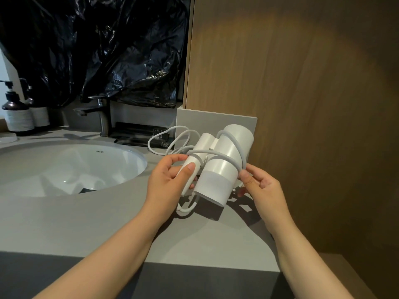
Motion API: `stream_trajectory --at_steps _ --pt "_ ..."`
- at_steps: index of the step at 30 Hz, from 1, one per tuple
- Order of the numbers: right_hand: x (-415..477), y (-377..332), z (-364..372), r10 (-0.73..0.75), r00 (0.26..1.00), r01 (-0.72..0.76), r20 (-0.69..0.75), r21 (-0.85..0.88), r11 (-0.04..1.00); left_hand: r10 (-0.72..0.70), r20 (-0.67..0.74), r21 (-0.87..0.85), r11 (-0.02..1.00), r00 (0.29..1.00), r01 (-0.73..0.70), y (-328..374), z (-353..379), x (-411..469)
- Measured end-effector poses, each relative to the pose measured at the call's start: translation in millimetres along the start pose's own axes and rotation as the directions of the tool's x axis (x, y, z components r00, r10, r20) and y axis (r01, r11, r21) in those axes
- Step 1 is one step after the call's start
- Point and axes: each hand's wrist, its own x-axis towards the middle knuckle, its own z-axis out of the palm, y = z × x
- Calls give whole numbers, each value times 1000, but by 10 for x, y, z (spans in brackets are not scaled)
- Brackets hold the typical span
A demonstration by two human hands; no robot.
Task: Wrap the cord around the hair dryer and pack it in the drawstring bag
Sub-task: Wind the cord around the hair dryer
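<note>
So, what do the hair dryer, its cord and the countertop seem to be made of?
Hair dryer: looks like hard white plastic, smooth and semi-gloss, with soft highlights along the barrel. Cord: probably rubber or soft plastic sheath, matte pale white, bending in loose loops. Countertop: matte grey, perhaps stone or composite; the even surface leaves it open.

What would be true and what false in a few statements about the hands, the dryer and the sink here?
1. The left hand grips the hair dryer by its handle. True.
2. The cord loops over the dryer's barrel. True.
3. The right hand touches nothing. False: it pinches the cord beside the barrel.
4. The dryer lies in the sink. False: it is held above the counter, to the right of the sink.
</note>
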Motion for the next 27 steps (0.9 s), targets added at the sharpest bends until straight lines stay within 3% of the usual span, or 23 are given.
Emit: stream_trajectory --at_steps 6,13,19,27 --pt "-45 -4 6 0 996 2 91 -25 1000 -56 70 -20 998 996 57 16 -16 -5" --pt "-52 -16 6 -15 1000 16 -9 6 1000 -23 103 252 968 994 -4 -50 27 -15" --pt "-23 34 13 -12 999 10 -52 -45 999 -27 262 501 858 965 -112 -63 49 -62" --pt "-24 26 8 -22 996 14 -81 -105 994 14 275 626 757 961 -190 -90 89 -84"
